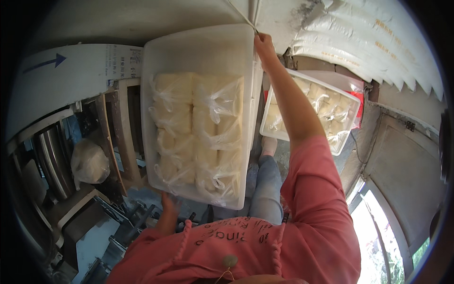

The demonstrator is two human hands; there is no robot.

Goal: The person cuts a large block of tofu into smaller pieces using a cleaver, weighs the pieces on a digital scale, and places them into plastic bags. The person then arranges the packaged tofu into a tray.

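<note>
A large white translucent plastic bin (198,53) stands before me. Inside, pale, block-like food pieces in knotted clear plastic bags (216,131) lie in two columns. My right hand (265,46) is stretched out to the bin's far right corner. Its fingers are closed on the end of a thin cord (244,16) that comes down from above. Whether that hand also touches the bin's corner, I cannot tell. Below the bin's near left edge is my left hand (170,205), blurred, apparently holding nothing, its fingers apart.
To the right, beyond my forearm, a smaller white tray (312,140) holds more bagged pale pieces. White sacks (340,39) bear printing at the far right. On the left are a printed board with an arrow (85,65), a shiny metal cylinder (55,159) and a filled plastic bag (90,161).
</note>
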